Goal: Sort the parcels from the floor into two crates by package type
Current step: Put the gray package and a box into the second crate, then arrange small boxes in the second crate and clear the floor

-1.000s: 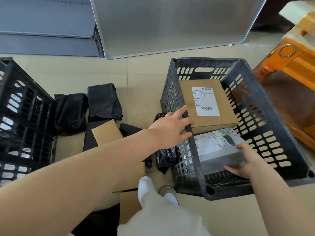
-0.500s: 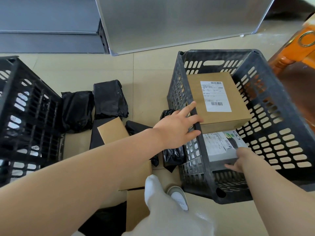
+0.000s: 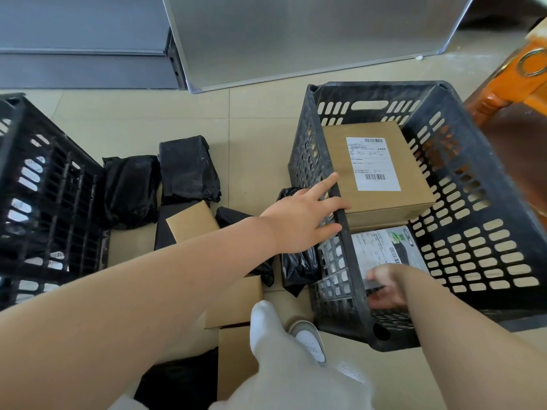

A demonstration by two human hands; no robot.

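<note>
A dark slotted crate (image 3: 488,220) stands on the floor at the right. Inside it lies a brown cardboard box (image 3: 334,161) with a white label, and nearer me a grey labelled box (image 3: 381,250). My right hand (image 3: 384,287) is down in the crate and grips the near edge of the grey box. My left hand (image 3: 305,220) rests on the crate's left rim with its fingers spread straight. Several black plastic-bag parcels (image 3: 188,168) and brown cardboard boxes (image 3: 192,221) lie on the floor between the crates. A second black crate (image 3: 44,196) stands at the left.
A grey metal panel (image 3: 310,34) leans on the floor behind the crates, with grey shelving (image 3: 83,39) to its left. Orange wooden furniture (image 3: 521,81) stands at the right. My white-trousered leg (image 3: 284,365) and shoe (image 3: 310,340) are at the bottom centre.
My right hand has lowered the grey box deeper into the right crate. My left hand has stayed on the crate's rim. The view has shifted slightly.
</note>
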